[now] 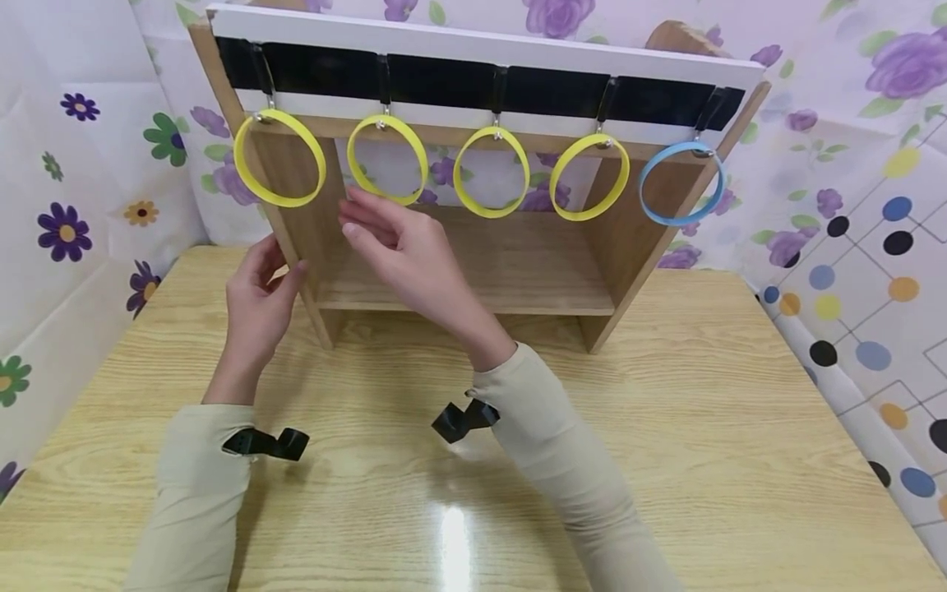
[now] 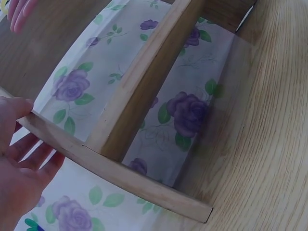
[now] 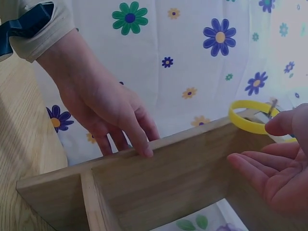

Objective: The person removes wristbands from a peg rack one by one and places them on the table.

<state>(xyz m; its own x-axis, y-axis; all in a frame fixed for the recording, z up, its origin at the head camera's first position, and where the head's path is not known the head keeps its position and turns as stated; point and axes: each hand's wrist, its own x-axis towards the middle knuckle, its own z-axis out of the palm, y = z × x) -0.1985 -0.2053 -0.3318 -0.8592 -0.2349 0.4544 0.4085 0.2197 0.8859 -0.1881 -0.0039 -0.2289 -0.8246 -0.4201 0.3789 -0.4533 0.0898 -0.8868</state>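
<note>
A wooden stand (image 1: pixel 518 255) with a shelf stands on the table. My left hand (image 1: pixel 259 300) grips its left side panel (image 2: pixel 139 183), with the thumb on the inner face and the fingers round the outside. From hooks along the stand's top hang a yellow ring (image 1: pixel 288 201) at far left, more yellow rings in the middle, and a blue ring (image 1: pixel 669 220) at far right. My right hand (image 1: pixel 403 247) is raised before the stand, fingers extended and holding nothing. Its fingertips overlap the lower edge of the second yellow ring (image 1: pixel 424 156) in the head view.
A white board (image 1: pixel 444 33) with a black strip (image 1: pixel 440 80) runs across the stand's top and carries the hooks. The wood-grain table (image 1: pixel 740 427) extends in front and to both sides. Patterned cloth (image 1: pixel 829 82) hangs behind and beside it.
</note>
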